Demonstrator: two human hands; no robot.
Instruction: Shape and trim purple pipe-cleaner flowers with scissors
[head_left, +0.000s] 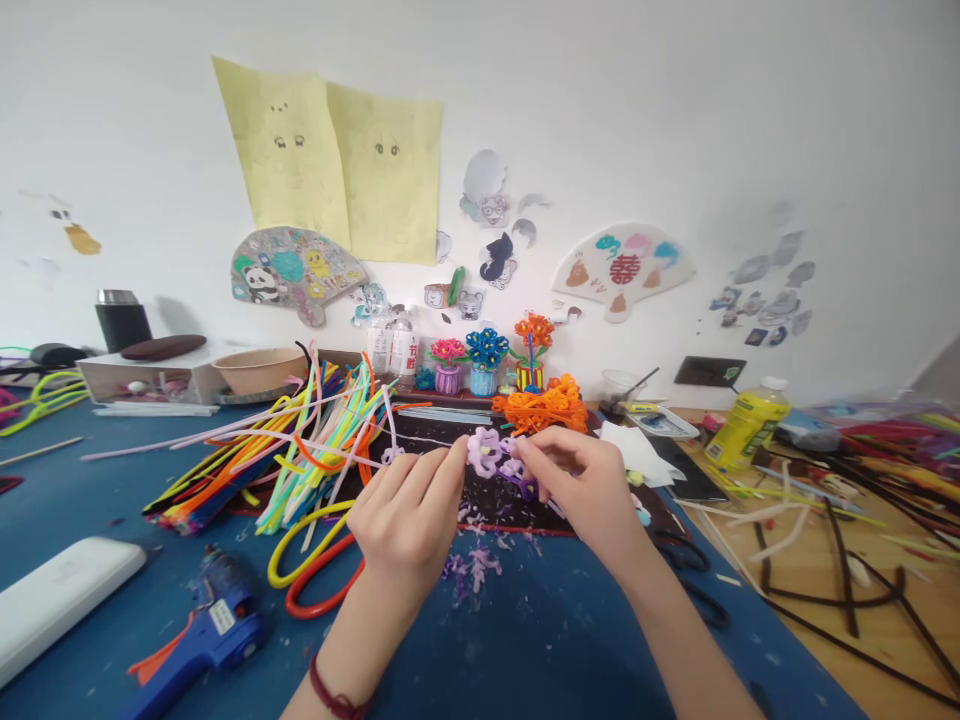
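A lilac pipe-cleaner flower (485, 453) with a pale yellow centre is held up over the dark work mat (442, 485). My left hand (409, 510) is closed, its thumb and forefinger pinching the flower's left edge. From the right, my right hand (589, 490) pinches lilac petals beside it; its lower fingers are curled. Darker purple pieces (527, 490) show just below the right fingertips, partly hidden. Behind my left knuckles another small lilac loop (391, 455) lies on the mat. Purple fuzzy scraps (476, 568) are scattered on the table beneath my hands.
Bundles of coloured pipe cleaners (300, 440) lie to the left, near a blue glue gun (217, 630) and a white case (64, 600). Potted pipe-cleaner flowers (486, 365) and orange flowers (544, 408) stand behind. Black scissors (701, 595) and a yellow bottle (746, 425) are right.
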